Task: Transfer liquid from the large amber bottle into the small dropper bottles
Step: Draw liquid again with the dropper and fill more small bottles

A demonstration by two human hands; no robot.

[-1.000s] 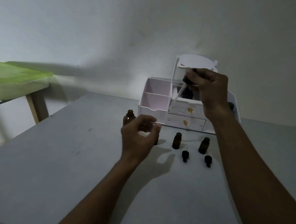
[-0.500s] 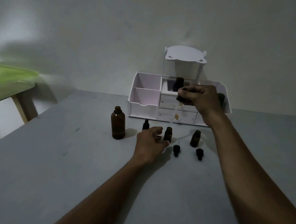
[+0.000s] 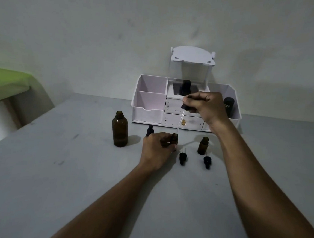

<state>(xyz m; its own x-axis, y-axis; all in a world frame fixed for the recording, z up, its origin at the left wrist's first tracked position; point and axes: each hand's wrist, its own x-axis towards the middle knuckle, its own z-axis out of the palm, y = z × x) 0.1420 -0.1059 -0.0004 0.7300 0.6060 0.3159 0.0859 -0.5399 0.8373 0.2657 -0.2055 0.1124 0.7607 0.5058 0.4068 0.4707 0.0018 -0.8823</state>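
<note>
Change: right hand [image 3: 204, 107] lowered from organiser top; left hand [image 3: 157, 152] dropped from mid-air to table.

Left to right:
- green-covered surface [image 3: 6, 80], cut off by frame edge
- uncapped large amber glass bottle [image 3: 120, 129], upright on grey table [image 3: 57, 168]
- small dark capped bottle [image 3: 150, 129], partly hidden behind left hand
- left fingers curled round small open amber dropper bottle [image 3: 174, 138], lower body hidden
- right thumb and fingers pinching black dropper cap [image 3: 186, 107]; clear glass pipette [image 3: 180, 121] tilted, tip at that bottle's mouth
- in front, two black dropper caps [image 3: 183, 157] lying flat
- second open small amber bottle [image 3: 203, 145]

Behind: white drawer organiser [image 3: 147, 114], partly blocked by right hand; dark items [image 3: 228, 106] inside indistinct.
</note>
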